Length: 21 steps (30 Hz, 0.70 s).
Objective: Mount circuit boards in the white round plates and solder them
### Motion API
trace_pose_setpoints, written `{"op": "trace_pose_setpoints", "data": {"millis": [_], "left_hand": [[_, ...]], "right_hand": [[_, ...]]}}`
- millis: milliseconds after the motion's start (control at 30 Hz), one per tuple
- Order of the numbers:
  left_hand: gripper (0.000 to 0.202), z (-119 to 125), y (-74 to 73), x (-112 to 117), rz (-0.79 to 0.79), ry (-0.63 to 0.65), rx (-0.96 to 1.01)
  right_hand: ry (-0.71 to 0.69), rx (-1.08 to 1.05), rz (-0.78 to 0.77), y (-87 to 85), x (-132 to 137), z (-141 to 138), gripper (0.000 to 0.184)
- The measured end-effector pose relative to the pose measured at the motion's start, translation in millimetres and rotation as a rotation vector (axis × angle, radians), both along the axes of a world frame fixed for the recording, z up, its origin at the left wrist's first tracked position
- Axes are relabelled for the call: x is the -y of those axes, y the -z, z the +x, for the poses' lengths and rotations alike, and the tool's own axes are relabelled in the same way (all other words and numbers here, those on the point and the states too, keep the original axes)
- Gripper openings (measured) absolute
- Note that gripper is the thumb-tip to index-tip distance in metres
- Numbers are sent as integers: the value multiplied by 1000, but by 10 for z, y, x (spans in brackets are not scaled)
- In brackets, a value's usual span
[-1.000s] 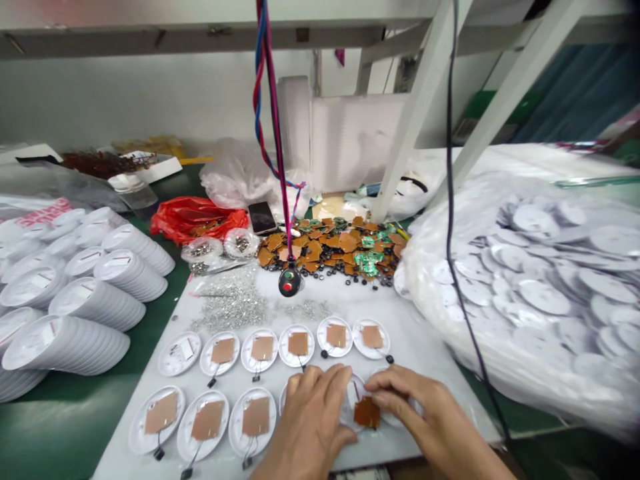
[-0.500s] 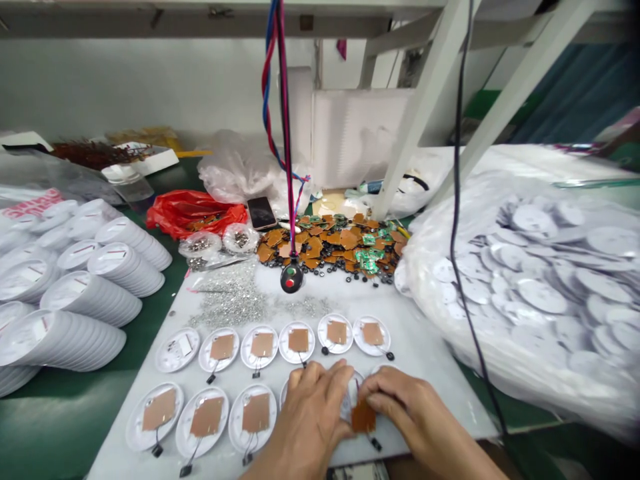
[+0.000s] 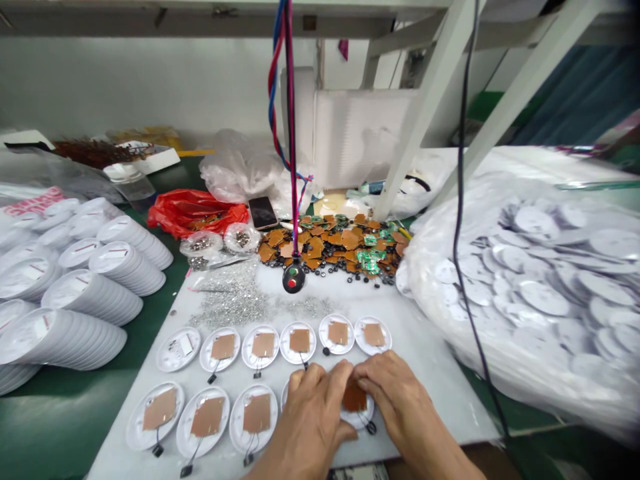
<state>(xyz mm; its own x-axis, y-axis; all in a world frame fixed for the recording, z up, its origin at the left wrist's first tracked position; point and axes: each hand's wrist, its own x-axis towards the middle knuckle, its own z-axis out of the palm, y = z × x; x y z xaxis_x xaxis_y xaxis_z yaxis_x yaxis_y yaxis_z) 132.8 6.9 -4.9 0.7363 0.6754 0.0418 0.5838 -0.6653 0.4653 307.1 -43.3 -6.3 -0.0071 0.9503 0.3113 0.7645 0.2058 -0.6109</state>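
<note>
A brown circuit board lies over a round white plastic cover near the front of the work surface. My left hand grips the cover's left side, with the thumb at its near edge and the fingers at its far edge. Bent fingers of my right hand hold the board at its upper right edge. A small black part on wires hangs over the cover's near rim. Both hands partly hide the cover and board. Another white cover shows just behind my left hand.
Two rows of white covers, most with boards like this cover, lie on the white board. Behind are loose screws, heaped circuit boards and a hanging wired black disc. Stacked covers stand left; a bag bulges right.
The brown circuit board has moved up and left, from beside the cover to over it. My right hand has shifted with it; my left hand stays nearly in place.
</note>
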Motion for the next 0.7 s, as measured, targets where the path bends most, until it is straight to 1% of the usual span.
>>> {"op": "trace_pose_setpoints", "data": {"millis": [100, 167, 267, 333, 367, 467, 533, 600, 700], "left_hand": [[84, -15, 36, -1, 2, -3, 22], [81, -31, 57, -6, -10, 3, 53], [63, -50, 83, -11, 9, 40, 76], [50, -54, 110, -13, 77, 72, 65], [47, -54, 130, -14, 123, 80, 62], [51, -49, 218, -23, 253, 85, 91], [53, -47, 278, -36, 315, 96, 134], [52, -51, 310, -52, 361, 119, 177], [53, -62, 278, -68, 403, 129, 186]], "right_hand": [[20, 21, 1, 5, 10, -19, 28], [37, 40, -6, 12, 8, -28, 28], [57, 71, -27, 34, -15, -32, 28], [75, 87, -33, 55, -39, -32, 29], [81, 94, -35, 65, -52, -32, 29], [70, 109, -44, 72, -71, -24, 28], [51, 108, -50, 40, -57, 2, 28], [60, 95, -21, -25, -26, 66, 28], [152, 121, 46, -160, -22, 234, 26]]}}
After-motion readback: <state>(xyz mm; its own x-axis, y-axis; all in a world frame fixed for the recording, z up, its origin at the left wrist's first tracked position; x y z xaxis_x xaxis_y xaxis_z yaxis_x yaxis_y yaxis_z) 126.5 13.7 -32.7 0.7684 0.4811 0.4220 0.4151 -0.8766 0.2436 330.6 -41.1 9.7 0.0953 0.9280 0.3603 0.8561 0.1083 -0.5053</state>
